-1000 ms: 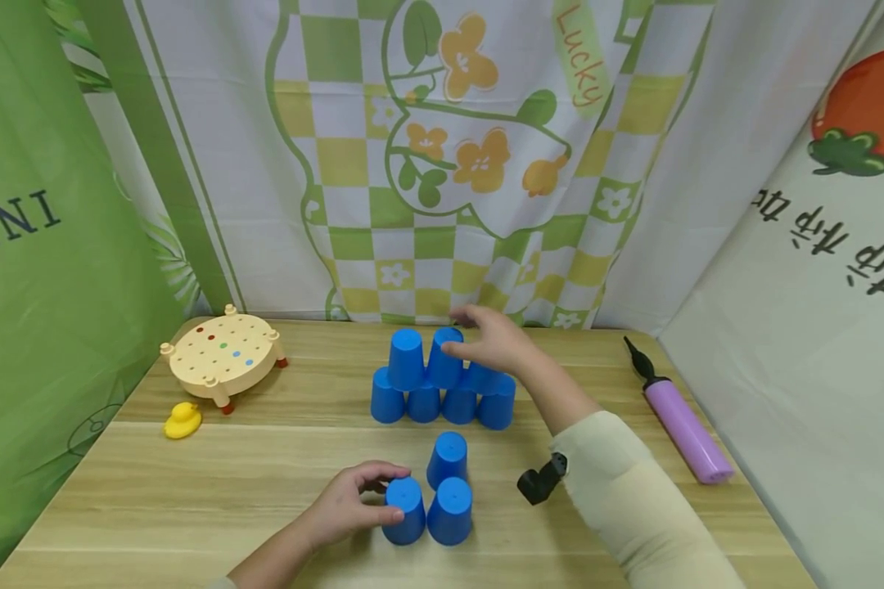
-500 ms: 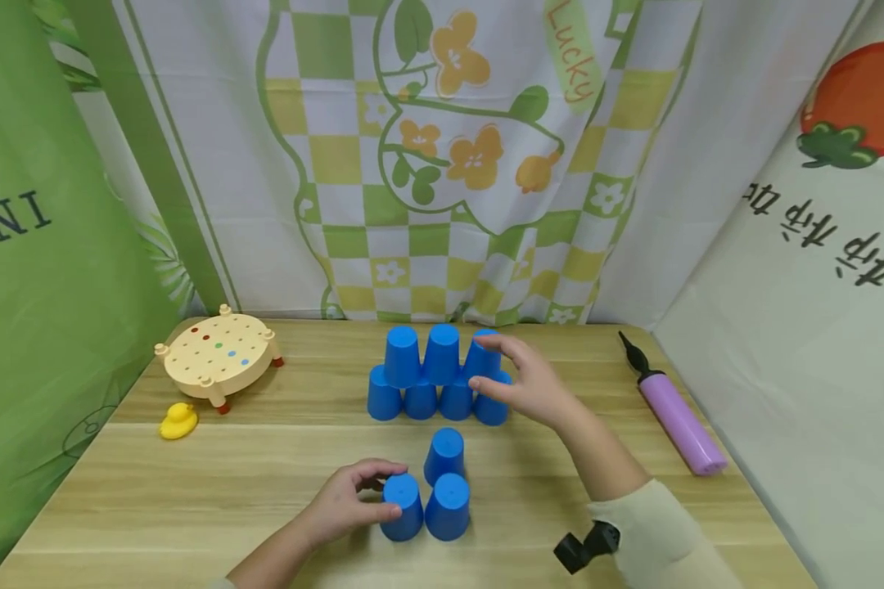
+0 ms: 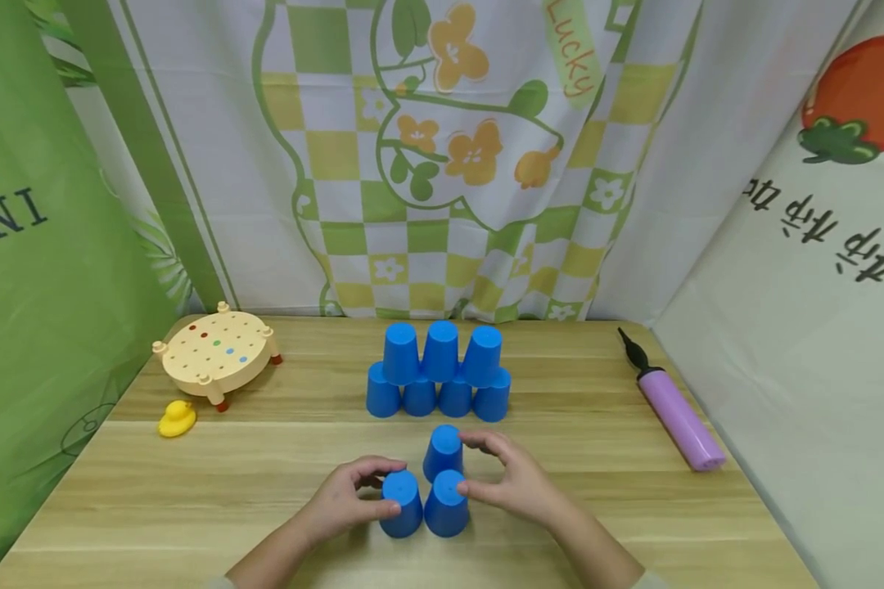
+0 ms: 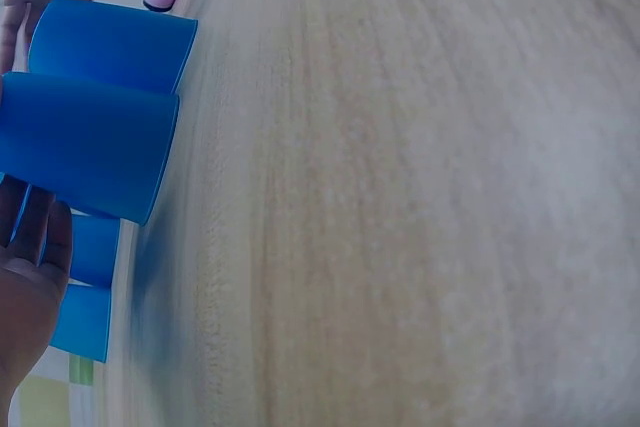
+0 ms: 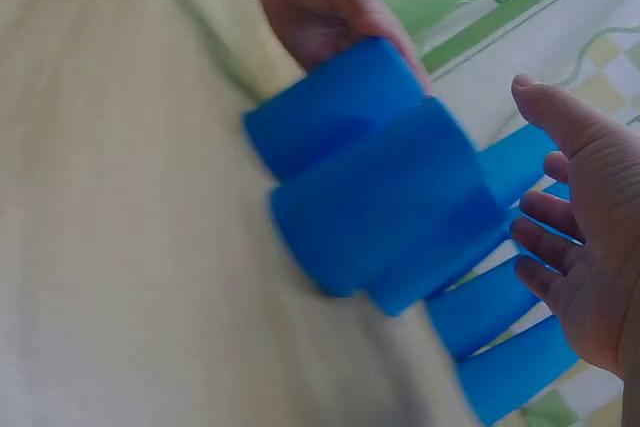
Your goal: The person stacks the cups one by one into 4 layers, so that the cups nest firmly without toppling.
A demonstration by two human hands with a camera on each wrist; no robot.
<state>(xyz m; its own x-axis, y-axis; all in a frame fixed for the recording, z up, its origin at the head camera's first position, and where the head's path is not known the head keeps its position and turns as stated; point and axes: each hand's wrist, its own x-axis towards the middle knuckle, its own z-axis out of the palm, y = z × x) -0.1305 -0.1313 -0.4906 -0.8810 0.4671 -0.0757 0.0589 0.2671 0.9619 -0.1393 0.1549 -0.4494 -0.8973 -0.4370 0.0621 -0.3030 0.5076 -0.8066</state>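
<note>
Upside-down blue cups stand on the wooden table. My left hand (image 3: 346, 501) grips the front left cup (image 3: 401, 505), thumb in front and fingers behind; the left wrist view shows its fingers (image 4: 45, 227) along that cup (image 4: 85, 142). Beside it are a front right cup (image 3: 447, 505) and a cup behind (image 3: 443, 455). Over their right edges reaches my right hand (image 3: 519, 483), thumb and fingers apart; in the right wrist view this hand (image 5: 595, 227) holds nothing. Farther back, three cups (image 3: 441, 352) rest on a row of several cups (image 3: 419, 397).
At the left stand a round cream pegboard (image 3: 217, 352) with short legs and a yellow duck (image 3: 178, 418). A purple pump (image 3: 679, 419) with a black nozzle lies at the right. Patterned curtains (image 3: 442, 164) hang behind the table (image 3: 265, 458).
My right hand has left the rear stack and come down toward the front cups. A third cup now stands at the right of the stack's upper row. The left hand keeps its grip.
</note>
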